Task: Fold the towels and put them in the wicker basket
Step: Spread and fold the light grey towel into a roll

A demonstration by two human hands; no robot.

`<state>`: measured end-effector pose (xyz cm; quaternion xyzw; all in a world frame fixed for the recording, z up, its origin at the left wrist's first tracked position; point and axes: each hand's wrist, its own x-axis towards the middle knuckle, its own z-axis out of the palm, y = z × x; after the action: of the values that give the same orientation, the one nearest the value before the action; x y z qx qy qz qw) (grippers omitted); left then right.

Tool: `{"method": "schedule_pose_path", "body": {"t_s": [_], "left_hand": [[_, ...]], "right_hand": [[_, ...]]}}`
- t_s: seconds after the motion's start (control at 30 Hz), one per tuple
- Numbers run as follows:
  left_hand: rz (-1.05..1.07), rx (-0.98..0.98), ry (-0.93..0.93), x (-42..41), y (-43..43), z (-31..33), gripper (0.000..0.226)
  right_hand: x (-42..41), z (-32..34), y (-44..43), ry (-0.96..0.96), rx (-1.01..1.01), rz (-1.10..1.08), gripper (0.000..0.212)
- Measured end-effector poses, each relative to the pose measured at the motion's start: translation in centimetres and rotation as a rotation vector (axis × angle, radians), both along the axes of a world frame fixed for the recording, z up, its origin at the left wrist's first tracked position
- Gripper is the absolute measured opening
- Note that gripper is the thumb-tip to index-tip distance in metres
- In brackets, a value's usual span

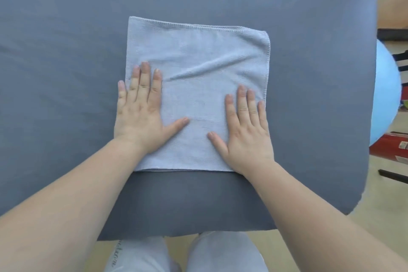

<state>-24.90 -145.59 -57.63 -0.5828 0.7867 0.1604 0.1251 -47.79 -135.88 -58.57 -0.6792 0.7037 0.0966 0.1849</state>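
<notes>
A light blue-grey towel point(196, 55) lies spread flat on the grey-covered table point(66, 40), its near edge at the table's front edge. One soft crease runs across its middle. My left hand point(141, 112) presses flat on the towel's left side, its little finger over the left edge. My right hand point(245, 126) lies flat on the right side, fingers straight. No wicker basket is in view.
The table's right edge drops off beside a light blue ball point(386, 90) and a red cylinder point(390, 146) on the wooden floor. Dark chair legs point(393, 174) stand at the right. My knees point(220, 252) are just below the table's front edge.
</notes>
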Motion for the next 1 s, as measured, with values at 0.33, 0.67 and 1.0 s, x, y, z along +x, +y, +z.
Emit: {"method": "schedule_pose_path", "body": {"t_s": [0.33, 0.67, 1.0], "left_hand": [[-0.105, -0.083, 0.123, -2.0, -3.8, 0.4, 0.073], [0.073, -0.088, 0.029, -1.2, -10.4, -0.9, 0.091], [0.046, -0.111, -0.012, -1.3, -10.3, -1.0, 0.094]], "right_hand": [[1.6, 1.3, -8.8, -0.076, -0.093, -0.090, 0.080], [0.8, 0.1, -11.9, -0.012, -0.089, -0.100, 0.089], [-0.6, 0.5, -16.4, 0.040, -0.104, 0.143, 0.087]]}}
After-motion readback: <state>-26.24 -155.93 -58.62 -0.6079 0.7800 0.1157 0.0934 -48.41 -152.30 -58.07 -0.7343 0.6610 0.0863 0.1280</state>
